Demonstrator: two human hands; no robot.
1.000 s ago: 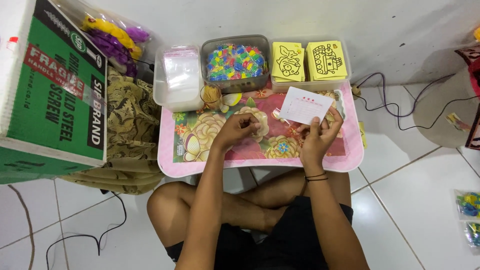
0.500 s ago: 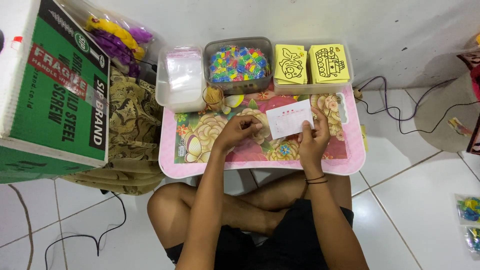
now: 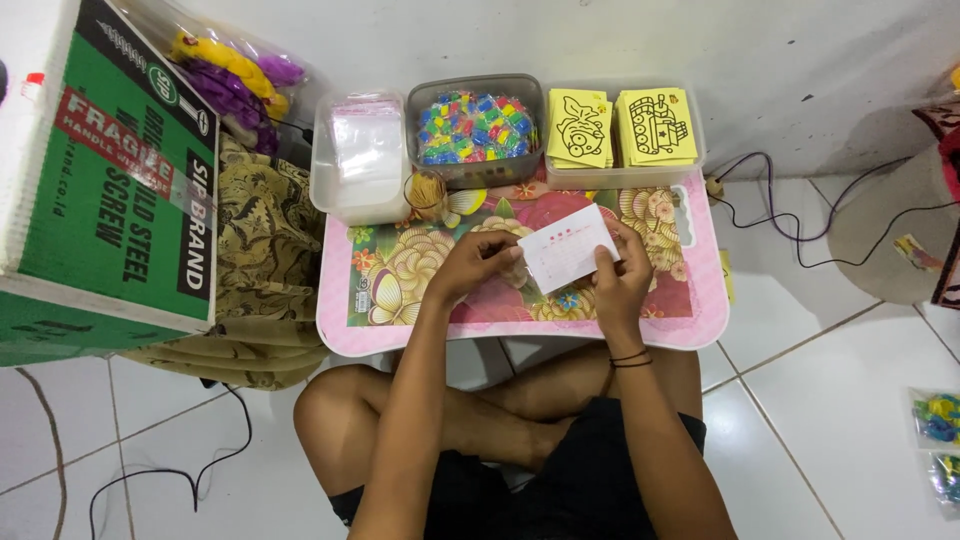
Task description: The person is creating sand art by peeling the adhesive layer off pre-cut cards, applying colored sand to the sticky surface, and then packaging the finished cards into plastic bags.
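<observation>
Since the earlier picture, the small white card [image 3: 566, 247] has come lower and nearer the left hand [image 3: 478, 265]. Both hands pinch it above the middle of the pink flowery lap table [image 3: 700, 320]; the right hand [image 3: 618, 283] holds its right edge. A loose pinch could drop it. A hard pull could bend it.

Beyond my grip: tub of coloured beads [image 3: 473, 127], yellow picture cards [image 3: 620, 127]; far left, green cardboard box [image 3: 110, 200].
</observation>
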